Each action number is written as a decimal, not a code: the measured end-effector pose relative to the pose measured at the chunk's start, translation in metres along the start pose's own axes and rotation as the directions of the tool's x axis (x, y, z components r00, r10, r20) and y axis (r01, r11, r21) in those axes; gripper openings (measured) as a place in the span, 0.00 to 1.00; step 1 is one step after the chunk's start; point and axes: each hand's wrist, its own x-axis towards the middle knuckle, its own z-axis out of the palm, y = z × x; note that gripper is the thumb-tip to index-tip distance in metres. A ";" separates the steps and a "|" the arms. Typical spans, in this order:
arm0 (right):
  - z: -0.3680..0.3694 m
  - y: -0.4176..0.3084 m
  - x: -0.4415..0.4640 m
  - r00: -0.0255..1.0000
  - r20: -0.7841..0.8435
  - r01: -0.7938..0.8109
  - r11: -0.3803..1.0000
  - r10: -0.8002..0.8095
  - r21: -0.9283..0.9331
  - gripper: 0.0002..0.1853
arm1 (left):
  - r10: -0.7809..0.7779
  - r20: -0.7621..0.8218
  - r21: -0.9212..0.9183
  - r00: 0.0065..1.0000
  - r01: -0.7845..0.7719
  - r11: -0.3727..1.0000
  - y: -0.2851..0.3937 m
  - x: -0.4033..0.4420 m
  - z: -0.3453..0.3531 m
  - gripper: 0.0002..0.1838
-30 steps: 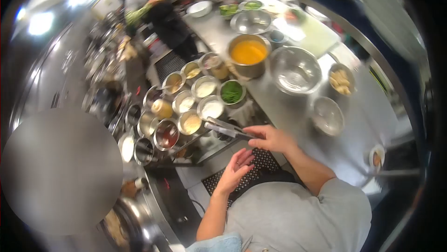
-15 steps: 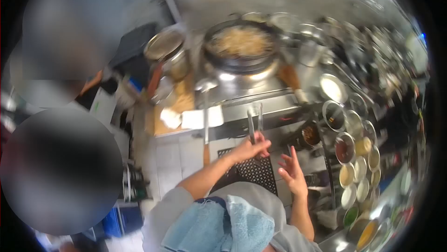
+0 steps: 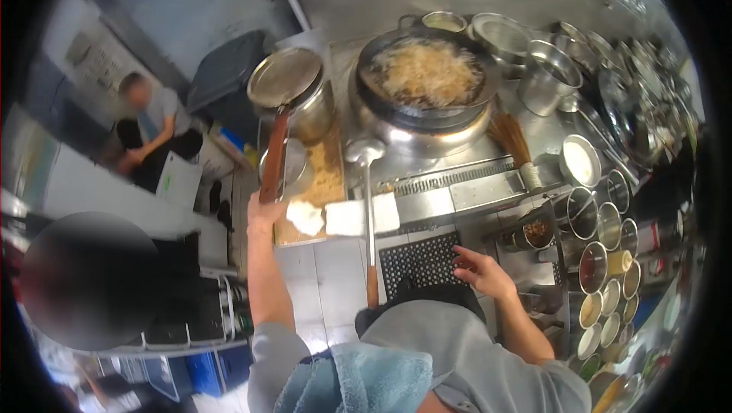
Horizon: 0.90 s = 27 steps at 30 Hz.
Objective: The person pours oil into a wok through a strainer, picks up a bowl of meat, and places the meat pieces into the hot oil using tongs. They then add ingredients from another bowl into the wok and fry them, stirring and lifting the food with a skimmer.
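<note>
My left hand (image 3: 264, 213) is closed around the end of the wooden handle of a round mesh skimmer (image 3: 285, 77). The skimmer's head rests over a tall metal pot (image 3: 319, 117) to the left of the stove. My right hand (image 3: 486, 274) is empty, held low over the perforated black mat with its fingers apart. Ahead, a large black wok (image 3: 374, 99) holds bubbling oil with pale golden pieces of food (image 3: 428, 73) frying in it. A long-handled ladle (image 3: 367, 184) lies across a folded white cloth (image 3: 387, 213), near my left forearm.
A straw brush (image 3: 512, 142) leans at the stove's right front. A white bowl (image 3: 580, 161), several sauce containers (image 3: 593, 266) and stacked metalware (image 3: 549, 77) line the right side. One person (image 3: 156, 127) sits at the far left. A black mat (image 3: 421, 264) covers the floor.
My left hand has moved left from the middle, where it held a shiny metal utensil, to the skimmer's handle. That utensil is out of sight. My right hand stays low and open.
</note>
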 end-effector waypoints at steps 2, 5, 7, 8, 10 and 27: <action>-0.003 -0.001 0.009 0.999 0.014 0.042 0.998 -0.041 -0.038 0.27 | 0.069 -0.032 -0.050 0.997 -0.070 0.996 -0.051 0.043 0.033 0.17; -0.019 0.004 0.016 0.999 0.019 0.047 0.987 -0.044 -0.152 0.27 | 0.174 -0.031 -0.118 0.984 -0.177 0.977 -0.113 0.091 0.048 0.13; -0.031 0.019 0.022 1.000 0.026 0.015 0.986 -0.011 -0.164 0.28 | 0.045 -0.059 -0.298 0.997 -0.061 0.953 -0.038 0.052 -0.023 0.16; -0.039 0.024 0.024 1.000 0.018 -0.004 0.986 0.007 -0.169 0.28 | 0.027 -0.067 -0.436 0.997 -0.053 0.898 0.001 0.030 -0.046 0.19; -0.055 0.031 0.027 0.998 0.036 -0.038 0.982 0.046 -0.187 0.28 | -0.004 0.060 -0.487 0.998 0.033 0.873 0.037 0.020 -0.064 0.25; -0.160 0.094 0.089 0.995 0.100 0.039 0.990 -0.026 -0.134 0.26 | -0.065 0.500 -0.866 0.864 0.499 -0.028 0.139 0.033 -0.038 0.09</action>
